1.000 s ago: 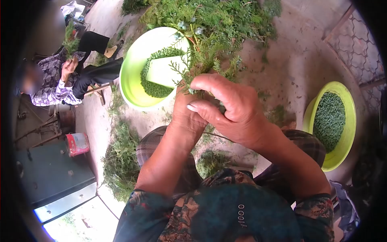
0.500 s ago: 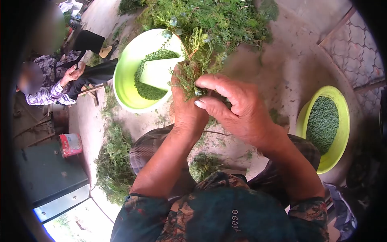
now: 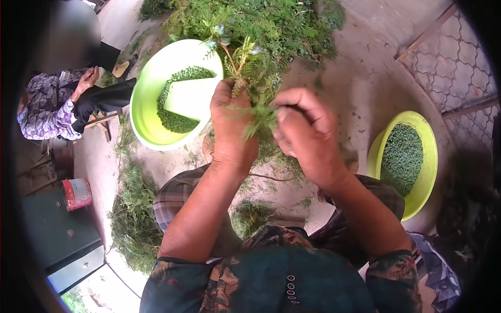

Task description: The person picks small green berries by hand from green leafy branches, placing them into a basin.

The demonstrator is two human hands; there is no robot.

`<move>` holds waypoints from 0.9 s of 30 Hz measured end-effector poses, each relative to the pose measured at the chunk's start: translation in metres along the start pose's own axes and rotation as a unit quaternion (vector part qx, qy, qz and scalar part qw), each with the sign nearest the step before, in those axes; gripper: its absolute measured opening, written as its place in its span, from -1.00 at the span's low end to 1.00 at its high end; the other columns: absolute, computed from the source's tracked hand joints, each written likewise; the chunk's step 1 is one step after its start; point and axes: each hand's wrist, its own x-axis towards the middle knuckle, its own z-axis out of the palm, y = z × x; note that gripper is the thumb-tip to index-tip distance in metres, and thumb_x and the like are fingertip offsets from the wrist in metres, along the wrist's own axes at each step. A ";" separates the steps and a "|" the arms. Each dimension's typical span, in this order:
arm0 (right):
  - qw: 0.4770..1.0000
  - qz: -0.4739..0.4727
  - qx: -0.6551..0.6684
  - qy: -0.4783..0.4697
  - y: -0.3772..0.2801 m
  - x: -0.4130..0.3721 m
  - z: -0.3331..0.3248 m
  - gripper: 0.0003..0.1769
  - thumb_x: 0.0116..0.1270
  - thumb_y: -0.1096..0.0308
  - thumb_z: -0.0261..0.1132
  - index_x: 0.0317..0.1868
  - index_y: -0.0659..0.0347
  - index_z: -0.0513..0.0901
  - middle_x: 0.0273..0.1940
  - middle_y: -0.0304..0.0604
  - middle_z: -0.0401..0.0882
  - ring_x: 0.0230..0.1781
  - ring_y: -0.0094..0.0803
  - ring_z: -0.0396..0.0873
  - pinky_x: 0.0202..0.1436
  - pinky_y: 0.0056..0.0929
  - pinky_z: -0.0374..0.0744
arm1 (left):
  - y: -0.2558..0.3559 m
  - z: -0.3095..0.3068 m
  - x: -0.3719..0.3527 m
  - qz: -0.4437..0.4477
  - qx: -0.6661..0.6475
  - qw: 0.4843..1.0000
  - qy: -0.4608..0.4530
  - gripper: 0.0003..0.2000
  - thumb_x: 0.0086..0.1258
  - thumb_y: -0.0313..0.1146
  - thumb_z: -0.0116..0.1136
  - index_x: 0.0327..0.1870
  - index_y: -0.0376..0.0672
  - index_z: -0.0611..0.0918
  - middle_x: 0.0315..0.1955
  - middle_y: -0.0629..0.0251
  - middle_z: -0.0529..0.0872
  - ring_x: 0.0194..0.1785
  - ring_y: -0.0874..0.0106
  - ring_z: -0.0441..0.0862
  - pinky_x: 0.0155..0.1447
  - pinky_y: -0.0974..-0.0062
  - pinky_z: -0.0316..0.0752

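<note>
My left hand (image 3: 233,125) is closed around a leafy conifer sprig (image 3: 241,65). The sprig points up and away from me, with a few pale bluish cones near its top. Beside it, my right hand (image 3: 308,138) has thumb and forefinger pinched together at the edge of the blurred foliage. What those fingertips hold, if anything, is hidden. Just beyond my left hand stands a pale green basin (image 3: 142,112) with small round green cones (image 3: 175,121) in it and a light wedge shape across its inside. A yellow-green basin (image 3: 430,175) full of similar cones (image 3: 402,159) sits at right.
A large heap of cut conifer branches (image 3: 292,31) lies ahead, and more clippings (image 3: 133,219) are strewn at left. Another person (image 3: 52,107) sits at upper left. A red and white bucket (image 3: 77,194) stands on a dark green cabinet (image 3: 62,229). Patterned paving (image 3: 449,57) lies at right.
My right hand has drawn slightly away from my left, and its pinch has closed. Sprig foliage between the hands is blurred by motion. The whole view has shifted slightly.
</note>
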 end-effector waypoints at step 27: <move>0.990 0.039 0.048 0.126 0.000 0.011 -0.015 -0.60 0.43 0.03 0.01 -0.25 0.21 0.55 -0.39 -0.32 0.50 -0.47 -0.64 0.38 -0.44 -0.58 0.36 | 0.011 0.030 -0.036 0.082 0.103 0.981 -0.143 -0.55 0.09 -0.53 0.41 0.01 -0.34 0.50 -0.20 0.29 0.66 -0.19 0.54 0.59 -0.07 0.59 0.51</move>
